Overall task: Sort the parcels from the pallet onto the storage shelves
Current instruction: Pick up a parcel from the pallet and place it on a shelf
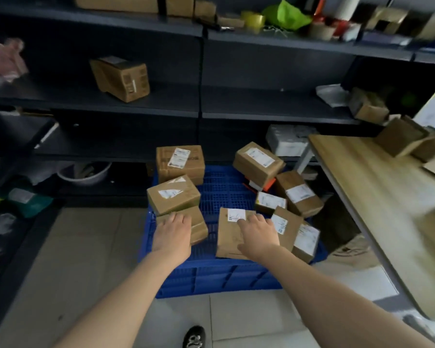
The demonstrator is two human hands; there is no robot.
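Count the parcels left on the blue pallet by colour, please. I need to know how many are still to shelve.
Brown cardboard parcels: 9
Orange-and-white parcel: 1, mostly hidden under a brown one
Total on the blue pallet: 10, as far as the blurred picture shows
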